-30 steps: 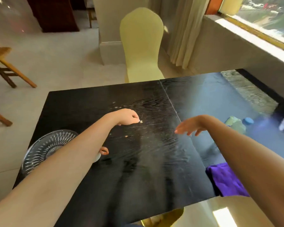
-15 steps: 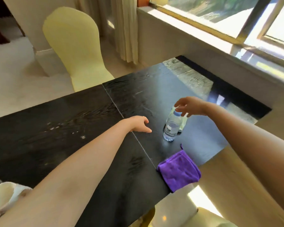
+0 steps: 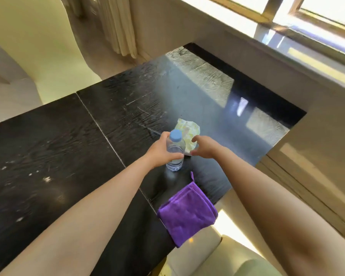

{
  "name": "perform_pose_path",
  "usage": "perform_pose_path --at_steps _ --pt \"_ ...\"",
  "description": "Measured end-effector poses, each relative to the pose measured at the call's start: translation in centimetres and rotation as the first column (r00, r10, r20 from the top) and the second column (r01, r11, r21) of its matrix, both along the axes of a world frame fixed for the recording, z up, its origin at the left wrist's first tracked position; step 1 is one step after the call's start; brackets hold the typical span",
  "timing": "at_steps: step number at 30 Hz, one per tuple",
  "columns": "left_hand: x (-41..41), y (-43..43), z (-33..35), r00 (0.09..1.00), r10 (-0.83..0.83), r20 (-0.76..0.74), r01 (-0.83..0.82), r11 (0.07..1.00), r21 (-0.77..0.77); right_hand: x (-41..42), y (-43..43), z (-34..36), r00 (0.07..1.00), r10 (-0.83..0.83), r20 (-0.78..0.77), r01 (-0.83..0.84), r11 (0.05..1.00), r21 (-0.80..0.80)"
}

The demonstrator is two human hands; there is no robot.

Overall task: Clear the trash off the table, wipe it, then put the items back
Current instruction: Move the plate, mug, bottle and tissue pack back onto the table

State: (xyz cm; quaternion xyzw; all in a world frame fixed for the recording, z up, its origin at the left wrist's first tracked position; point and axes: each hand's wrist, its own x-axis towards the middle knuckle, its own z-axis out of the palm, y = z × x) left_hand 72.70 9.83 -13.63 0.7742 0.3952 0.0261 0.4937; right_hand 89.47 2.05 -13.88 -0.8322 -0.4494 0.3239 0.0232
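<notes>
My left hand [image 3: 161, 152] grips a clear plastic water bottle [image 3: 175, 154] with a pale blue cap [image 3: 175, 135], fingers and thumb wrapped round its middle. The bottle stands upright on the right-hand panel of the black table [image 3: 48, 140], just right of the seam [image 3: 100, 126] between the two panels and not far from the near edge.

My right hand [image 3: 204, 148] hovers just beside the bottle, released and holding nothing, its fingers loosely bent. It reaches over a crumpled pale yellow-and-white wrapper [image 3: 188, 129] that lies on the surface directly behind the bottle. I cannot tell whether my fingertips touch the wrapper.

A folded purple cloth [image 3: 187, 213] sits at the near edge of the same panel, close to the bottle's base — part of it overhangs the edge.

On the left-hand panel, well apart from both hands, pale crumbs [image 3: 47, 179] are scattered across the dark wood grain.

A chair in a pale yellow cover [image 3: 38, 46] stands at the far edge, with a curtain [image 3: 118, 26] beyond it — the table's right edge lies along a wall under a bright window sill [image 3: 247, 18].
</notes>
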Motion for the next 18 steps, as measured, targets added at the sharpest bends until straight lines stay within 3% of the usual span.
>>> perform_pose_path --at_steps 9,13,18 --pt "0.3 0.1 -0.2 0.999 -0.037 -0.023 0.038 0.997 0.069 -0.3 1.9 -6.8 0.993 -0.114 0.040 0.108 0.987 0.116" --pt "0.1 0.1 -0.4 1.000 -0.017 -0.010 0.018 0.998 0.054 -1.2 1.7 -8.2 0.971 -0.198 0.133 0.157 0.951 0.266" --pt "-2.3 0.8 0.1 0.995 0.097 0.034 -0.095 0.994 -0.051 -0.3 1.5 -7.0 0.956 -0.293 -0.006 0.274 0.887 0.372"
